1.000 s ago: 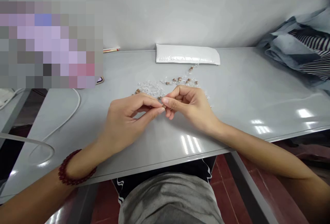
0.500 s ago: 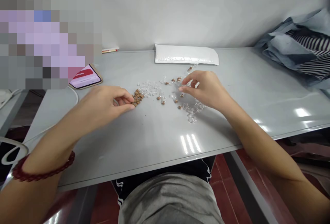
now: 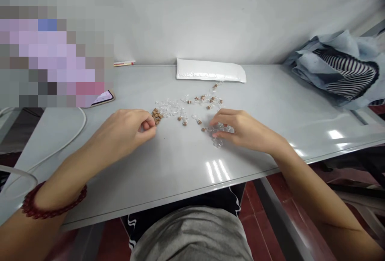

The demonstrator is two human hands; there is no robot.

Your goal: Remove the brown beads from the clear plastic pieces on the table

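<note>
My left hand rests at the near-left edge of a small pile of brown corks. Its thumb and forefinger are pinched together; whatever lies between the tips is too small to make out. My right hand is over a cluster of tiny clear bottles, thumb and fingers apart around some of them. Several corked clear bottles lie scattered beyond and to the left of the right hand. Beside the corks is a heap of small clear pieces.
A white padded envelope lies along the wall. A phone is at the left, partly covered by blurring, with a white cable near it. A denim bag with striped lining stands at the right on the grey table.
My right hand has come down toward me, from above the corked bottles onto the clear bottle cluster. My left hand stays by the corks, its fingertips closer together. The view has shifted slightly.
</note>
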